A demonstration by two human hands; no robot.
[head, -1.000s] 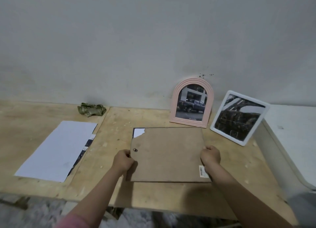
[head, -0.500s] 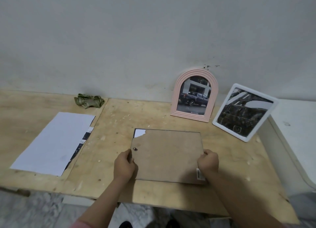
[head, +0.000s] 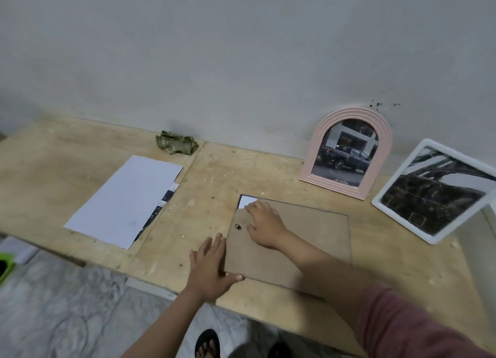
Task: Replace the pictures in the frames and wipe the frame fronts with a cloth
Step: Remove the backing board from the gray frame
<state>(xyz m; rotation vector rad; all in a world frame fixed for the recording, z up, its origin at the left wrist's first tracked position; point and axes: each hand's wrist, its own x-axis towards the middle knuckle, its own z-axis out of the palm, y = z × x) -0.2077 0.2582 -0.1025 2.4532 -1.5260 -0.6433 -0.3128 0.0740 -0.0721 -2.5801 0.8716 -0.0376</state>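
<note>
Brown fibreboard frame back [head: 308, 239] lies flat on the plywood surface [head: 220, 175]. Left hand [head: 208, 266] flat at its left edge, right hand [head: 264, 223] pressing on top; both grips apart, fingers straight.

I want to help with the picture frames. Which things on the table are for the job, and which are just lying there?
For the job:
face-down frame, under both hands
pink frame
white frame
cloth
paper sheets

Just lying about:
green thing on the floor
white box at the right
</note>
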